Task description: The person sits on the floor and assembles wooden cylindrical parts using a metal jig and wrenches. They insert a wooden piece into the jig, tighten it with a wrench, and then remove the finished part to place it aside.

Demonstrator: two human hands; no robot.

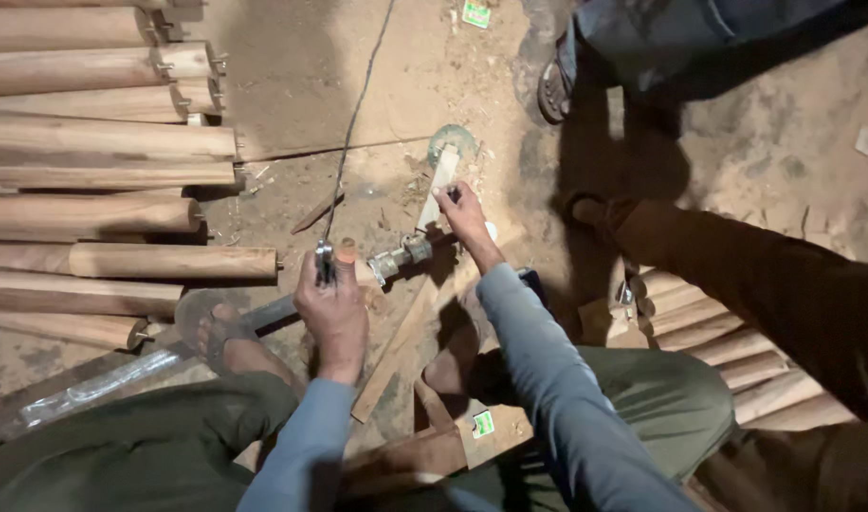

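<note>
Head view: hands low over a dusty workshop floor (434,76).
Left hand (334,308): we see it clenched round a small dark metal tool (324,263); our fingers hide its lower part.
Right hand (464,216): it pinches a small dark piece (452,195) at the fingertips; what it is we cannot tell.
Between hands: a silvery metal fitting (401,256) on a pale wooden strip (396,353).
Left edge: rounded turned wooden legs (121,213), stacked, cut off by the frame.
Top right: another person's sandalled foot (553,90), mostly in shadow.
</note>
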